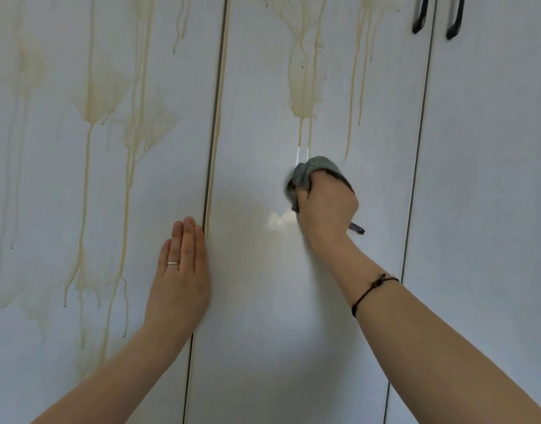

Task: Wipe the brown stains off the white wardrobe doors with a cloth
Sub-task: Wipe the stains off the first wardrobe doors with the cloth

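Observation:
White wardrobe doors fill the head view. My right hand (325, 206) grips a bunched grey cloth (315, 171) and presses it against the middle door (263, 301), just below a brown stain (302, 87) whose drips run down to the cloth. My left hand (180, 270) lies flat with straight fingers on the right edge of the left door (48, 194), beside the gap between the doors. The left door carries wide brown streaks (128, 142) running far down. Thinner drips (358, 87) mark the middle door to the right of the big stain.
Two black door handles (437, 16) hang at the top right, one on each side of the gap to the right door (492, 179). The lower part of the middle door shows no stains.

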A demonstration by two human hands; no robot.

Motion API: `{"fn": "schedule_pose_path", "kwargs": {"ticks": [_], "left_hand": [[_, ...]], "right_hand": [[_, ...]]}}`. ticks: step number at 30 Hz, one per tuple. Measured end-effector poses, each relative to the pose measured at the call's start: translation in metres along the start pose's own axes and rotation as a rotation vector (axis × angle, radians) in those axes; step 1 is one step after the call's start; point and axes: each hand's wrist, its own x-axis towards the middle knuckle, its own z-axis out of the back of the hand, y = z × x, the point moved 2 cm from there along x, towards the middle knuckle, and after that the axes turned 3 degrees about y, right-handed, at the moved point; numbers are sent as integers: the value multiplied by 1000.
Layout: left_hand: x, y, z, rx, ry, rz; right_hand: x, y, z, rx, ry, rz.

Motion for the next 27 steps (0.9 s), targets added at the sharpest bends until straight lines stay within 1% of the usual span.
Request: {"fn": "schedule_pose_path", "kwargs": {"ticks": [2, 3, 4, 6, 7, 8, 10, 13, 14, 15, 16, 18, 21, 23, 25, 27], "left_hand": [[-1, 2, 2, -1, 13, -10], [-1, 3, 2, 1, 18, -16], [-1, 4, 1, 3, 19, -23], [0, 4, 2, 5, 11, -37], [0, 4, 2, -2, 9, -37], [0, 5, 2, -12, 7, -32], [0, 5, 0, -20, -10, -25], [0, 5, -5, -19, -41, -24], [0, 6, -7, -18, -43, -25], [-1, 7, -7, -21, -40, -24], [0, 7, -7, -22, -40, -27], [0, 7, -6, -19, -37, -23], [-2, 8, -7, -18, -40, -24], [-1, 7, -7, -14, -51, -30], [-1, 8, -7, -28, -53, -15], [-2, 6, -9, -38, -66, -8]], "right_hand": [[-31, 18, -5, -33, 80, 303], [-47, 16, -5, -45, 130, 442], [-59, 7, -3, -49, 189, 541], [-67, -23, 5, -65, 236, 633], [-65, -39, 11, -98, 238, 625], [-58, -51, 17, -137, 241, 579], [-34, -63, 24, -171, 222, 390], [2, -41, 14, -115, 86, 56], [10, -29, 7, -99, 64, 2], [13, -17, 2, -86, 55, -13], [14, -4, -2, -84, 53, 9], [3, 20, -7, -92, 73, 137], [-38, 35, -10, -108, 173, 464], [-63, 21, -5, -111, 244, 645], [-73, -2, 3, -121, 241, 736], [-66, -12, 8, -140, 220, 726]]}}
